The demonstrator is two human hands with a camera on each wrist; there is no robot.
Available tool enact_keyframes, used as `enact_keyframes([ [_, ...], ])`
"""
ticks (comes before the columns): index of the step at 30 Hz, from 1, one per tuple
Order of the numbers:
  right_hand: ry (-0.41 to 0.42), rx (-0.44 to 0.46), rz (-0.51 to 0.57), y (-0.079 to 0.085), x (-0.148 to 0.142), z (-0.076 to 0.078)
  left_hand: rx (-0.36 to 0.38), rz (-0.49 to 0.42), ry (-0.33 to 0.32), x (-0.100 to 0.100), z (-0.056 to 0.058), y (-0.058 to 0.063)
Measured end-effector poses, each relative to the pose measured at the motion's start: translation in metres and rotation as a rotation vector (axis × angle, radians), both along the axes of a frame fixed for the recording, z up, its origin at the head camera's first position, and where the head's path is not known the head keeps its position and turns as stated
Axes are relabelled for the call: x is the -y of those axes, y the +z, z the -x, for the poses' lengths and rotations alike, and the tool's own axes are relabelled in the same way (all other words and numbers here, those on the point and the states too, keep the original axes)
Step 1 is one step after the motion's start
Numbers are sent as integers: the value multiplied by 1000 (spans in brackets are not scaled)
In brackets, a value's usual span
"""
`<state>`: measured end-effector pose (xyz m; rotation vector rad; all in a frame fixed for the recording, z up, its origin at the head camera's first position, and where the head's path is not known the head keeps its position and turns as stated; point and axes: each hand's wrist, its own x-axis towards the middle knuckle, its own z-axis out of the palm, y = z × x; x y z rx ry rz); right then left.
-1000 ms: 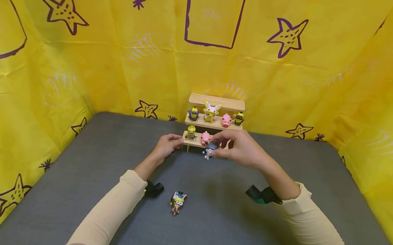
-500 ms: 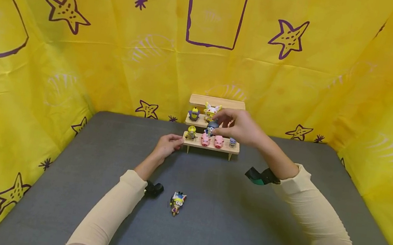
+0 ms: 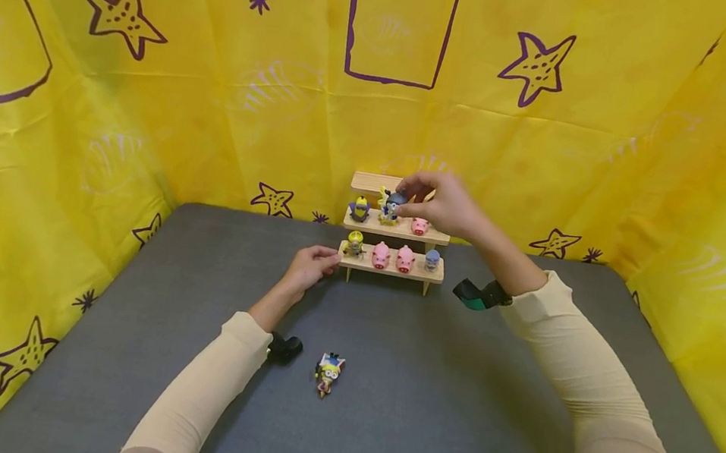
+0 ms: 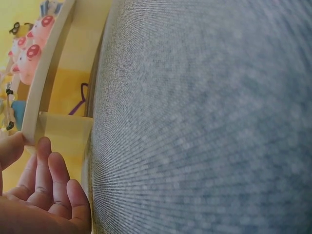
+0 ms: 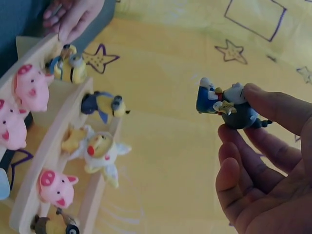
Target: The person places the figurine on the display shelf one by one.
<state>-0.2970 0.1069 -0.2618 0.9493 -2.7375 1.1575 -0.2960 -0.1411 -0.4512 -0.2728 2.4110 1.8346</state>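
R hand [image 3: 443, 205] holds a small blue-grey figure [image 3: 396, 203] pinched in its grip, up by the shelf's [image 3: 397, 229] middle tier. Wrist view shows figure [image 5: 229, 108] w/ thumb on top, fingers under, clear of the shelf; head view can't. L hand [image 3: 311, 266] touches the bottom tier's end w/ thumb, fingers loose. Another figure [image 3: 328, 373] lies on the worktop [image 3: 447, 421].

Figurine [image 5: 228, 106]: small, blue and dark grey with white details
Pose: tipped sideways, in the air
Place: at 12 o'clock, level with the wooden shelf's [image 3: 397, 229] middle tier
Hold: pinched at right hand's [image 3: 438, 204] fingertips
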Motion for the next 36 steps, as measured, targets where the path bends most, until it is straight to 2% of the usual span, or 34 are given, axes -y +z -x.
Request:
enact_keyframes([
  [6, -18, -16, -23, 6, 3, 13, -2, 5, -7, 0, 0, 1],
  [17, -68, 22, -25, 8, 13, 37, 1, 11, -6, -1, 0, 1],
  [26, -74, 39, -56, 11, 30, 60, 1, 13, -9, 0, 1, 1],
  [36, -106, 16, -82, 1, 48, 80, 8, 9, -9, 1, 1, 1],
])
